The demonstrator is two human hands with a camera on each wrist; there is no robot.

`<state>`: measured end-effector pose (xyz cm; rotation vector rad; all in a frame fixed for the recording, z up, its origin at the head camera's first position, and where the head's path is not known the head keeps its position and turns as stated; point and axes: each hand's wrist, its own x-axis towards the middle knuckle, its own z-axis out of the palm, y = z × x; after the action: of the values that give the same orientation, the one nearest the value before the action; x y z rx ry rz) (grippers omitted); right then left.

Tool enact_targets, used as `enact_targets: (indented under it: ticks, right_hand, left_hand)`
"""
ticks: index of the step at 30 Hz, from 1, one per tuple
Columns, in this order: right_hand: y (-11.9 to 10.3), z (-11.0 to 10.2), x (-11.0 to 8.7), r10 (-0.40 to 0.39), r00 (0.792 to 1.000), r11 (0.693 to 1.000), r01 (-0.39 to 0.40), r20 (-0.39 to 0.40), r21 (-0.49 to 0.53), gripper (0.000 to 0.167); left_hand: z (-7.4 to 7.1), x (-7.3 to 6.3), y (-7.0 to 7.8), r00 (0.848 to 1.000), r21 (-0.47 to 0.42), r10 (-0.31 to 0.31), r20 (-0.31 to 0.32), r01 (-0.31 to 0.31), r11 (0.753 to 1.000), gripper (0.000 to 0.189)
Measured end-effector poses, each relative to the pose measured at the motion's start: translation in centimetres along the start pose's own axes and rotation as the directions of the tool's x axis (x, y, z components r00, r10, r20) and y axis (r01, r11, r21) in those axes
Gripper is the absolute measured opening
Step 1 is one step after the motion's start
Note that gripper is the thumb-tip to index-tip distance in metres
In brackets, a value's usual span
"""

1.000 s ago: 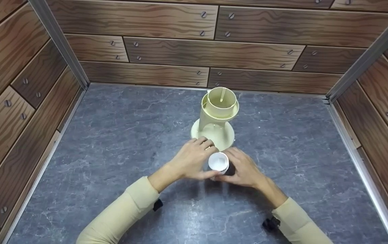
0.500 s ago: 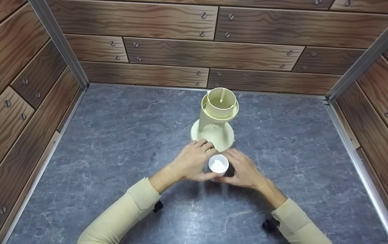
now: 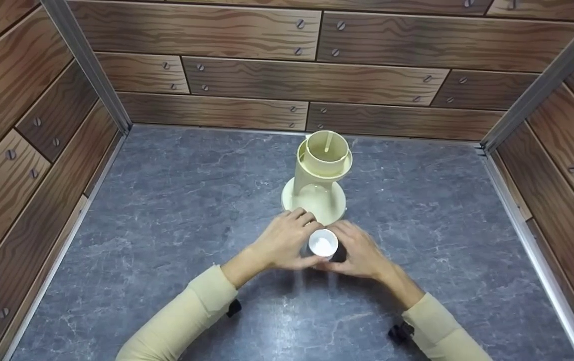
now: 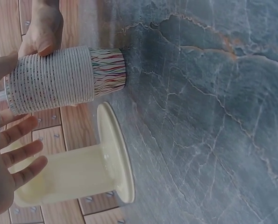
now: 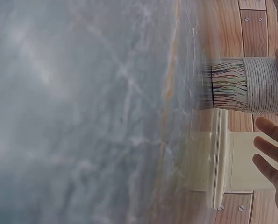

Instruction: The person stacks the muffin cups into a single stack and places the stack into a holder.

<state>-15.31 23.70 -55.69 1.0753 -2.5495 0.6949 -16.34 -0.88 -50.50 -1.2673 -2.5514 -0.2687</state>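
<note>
A tall stack of paper cups (image 3: 323, 244), white-rimmed with coloured wavy lines on the lowest cup, stands upright between my hands. Its base is right at the tabletop in the right wrist view. My left hand (image 3: 289, 239) holds the upper end of the stack (image 4: 59, 77) from the left with thumb and index finger. The other fingers (image 4: 24, 149) are spread apart. From the opposite side my right hand (image 3: 360, 250) holds the same upper end, its thumb near the left thumb. Just behind stands a cream plastic holder (image 3: 314, 183) with a round base and a tube-shaped top.
The grey marbled tabletop (image 3: 191, 190) extends around the hands. Wood-patterned panels (image 3: 247, 80) close off the back and both sides, with metal strips (image 3: 528, 235) along the edges. A dark wrist device (image 3: 400, 332) shows below the right sleeve.
The mouth of the topmost cup sits slightly lower between my hands than a second ago, and more white shows inside it. Both hands have barely shifted, and the holder stays put.
</note>
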Motion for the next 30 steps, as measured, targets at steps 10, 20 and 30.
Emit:
enact_targets:
  ticks: [10,20,30]
  right_hand:
    - [0.1,0.1,-0.3,0.042,0.997,0.999,-0.042,0.057,-0.005,0.082]
    - [0.4,0.3,-0.5,0.042,0.996,0.999,-0.041,0.075,-0.012,0.088]
    - [0.6,0.2,-0.6,0.060,0.991,0.997,-0.055,0.122,-0.045,0.090]
  left_hand:
    - [0.5,-0.3,-0.2,0.999,-0.008,-0.001,-0.034,0.001,1.000,0.064]
    - [1.1,-1.0,-0.5,1.000,-0.038,-0.011,-0.006,0.011,0.999,0.065]
    - [1.8,-1.5,-0.6,0.999,-0.066,-0.033,0.003,0.033,0.997,0.067]
